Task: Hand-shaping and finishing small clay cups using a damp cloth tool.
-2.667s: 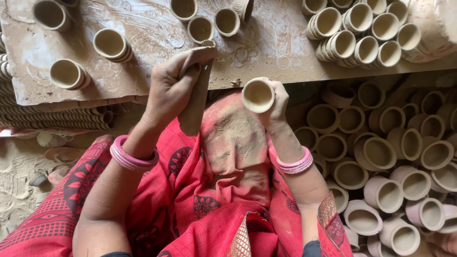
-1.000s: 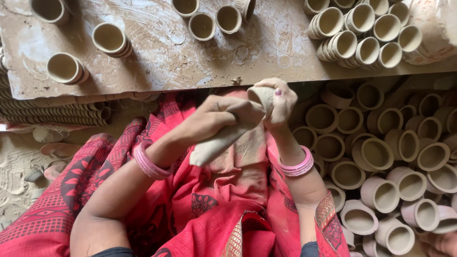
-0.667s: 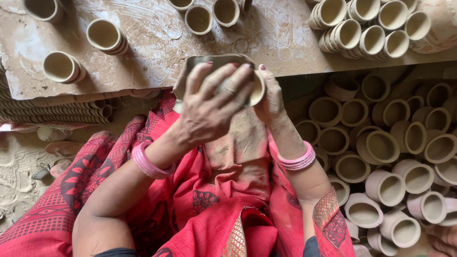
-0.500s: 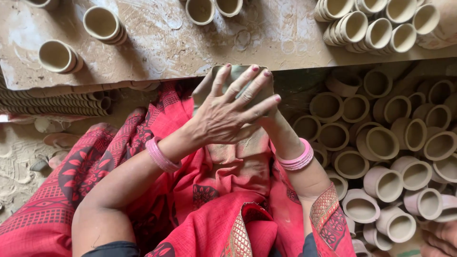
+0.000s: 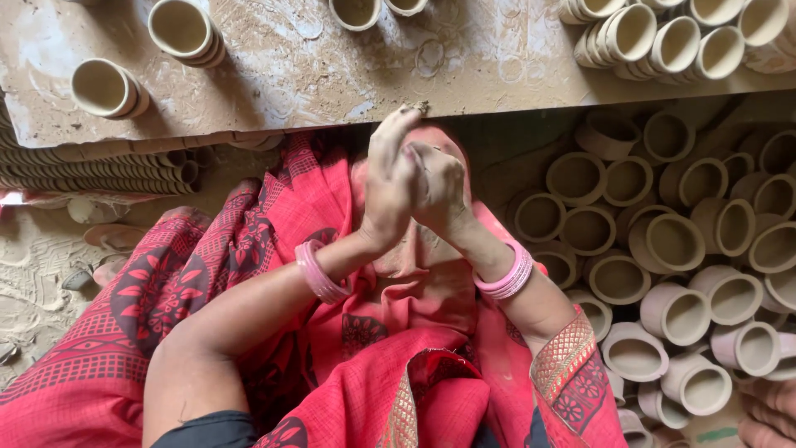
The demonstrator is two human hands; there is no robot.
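Head view: left hand [image 5: 388,187] and right hand [image 5: 441,189] pressed together just below the table [image 5: 332,79] edge, fingers closed against each other; whether they enclose a cup cannot be told. Clay cups [image 5: 663,249] heaped right of the hands. Two cups [image 5: 141,58] on the table, upper left. Pink bangles [image 5: 319,272] on both wrists.

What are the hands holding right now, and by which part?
It cannot be told. The left hand and right hand are pressed together over the lap, and whatever lies between them is hidden; no cup or cloth shows there.
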